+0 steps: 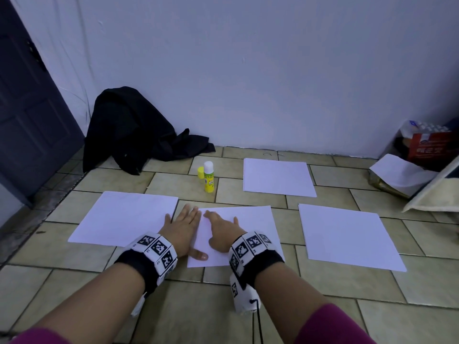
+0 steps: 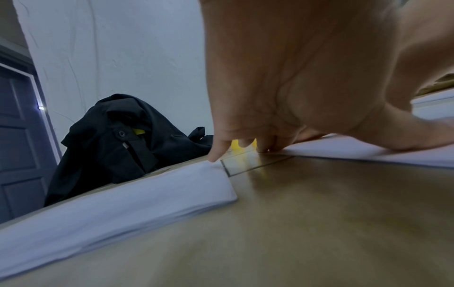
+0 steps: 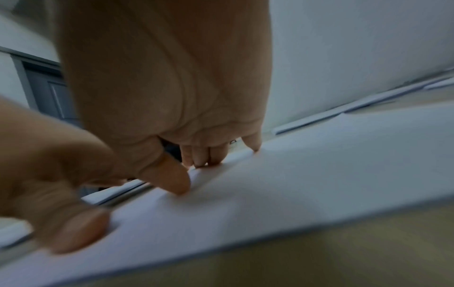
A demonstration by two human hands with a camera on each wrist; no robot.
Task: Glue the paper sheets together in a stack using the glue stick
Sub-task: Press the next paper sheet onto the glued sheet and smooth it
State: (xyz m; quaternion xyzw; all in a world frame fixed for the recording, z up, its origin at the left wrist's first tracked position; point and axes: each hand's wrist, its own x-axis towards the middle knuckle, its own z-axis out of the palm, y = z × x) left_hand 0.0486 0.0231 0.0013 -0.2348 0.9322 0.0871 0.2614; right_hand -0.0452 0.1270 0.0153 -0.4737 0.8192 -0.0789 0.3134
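Note:
Several white paper sheets lie flat on the tiled floor. The middle sheet (image 1: 248,227) has both hands on it. My left hand (image 1: 183,227) lies flat at its left edge, fingers straight, thumb (image 1: 198,254) on the paper's near left corner. My right hand (image 1: 221,229) presses flat on the same sheet (image 3: 294,184), fingers straight. Another sheet (image 1: 124,217) lies to the left, its edge (image 2: 147,198) near my little finger. Two more sheets (image 1: 277,176) (image 1: 347,234) lie to the right. A yellow glue stick (image 1: 209,177) stands uncapped behind my hands, its yellow cap (image 1: 200,172) beside it.
A black garment (image 1: 134,132) is heaped against the white wall at back left, beside a dark door (image 1: 29,108). At the right stand a red box (image 1: 432,145), a loose paper (image 1: 402,173) on a package, and a cushion edge (image 1: 434,189).

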